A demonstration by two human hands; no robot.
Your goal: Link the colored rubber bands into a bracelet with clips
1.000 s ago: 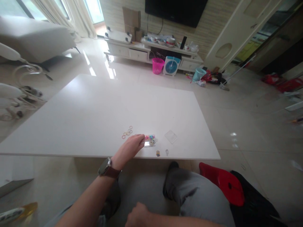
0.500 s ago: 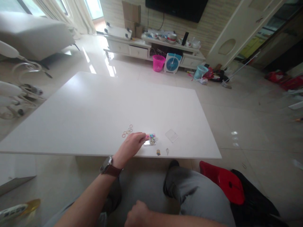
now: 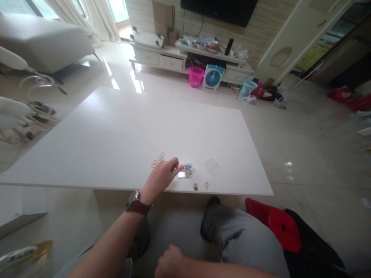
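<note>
My left hand (image 3: 161,175), with a watch on the wrist, reaches onto the white table (image 3: 121,135) near its front edge. Its fingers are curled and pinched at the left end of a small clear box of coloured bands (image 3: 186,170). Several loose rubber bands (image 3: 158,159) lie just behind the hand. My right hand (image 3: 169,264) rests low by my lap as a loose fist, off the table, and I see nothing in it.
A clear square lid (image 3: 211,166) lies right of the box. Two tiny charms (image 3: 201,186) sit by the table's front edge. A red stool (image 3: 274,224) stands right of my knee. Beyond the table are a pink basket (image 3: 194,76) and a blue fan (image 3: 213,77).
My left hand has shifted slightly, its fingers lifting and pinching at the box's left end. The right hand stays put in my lap. The view has drifted a little.
</note>
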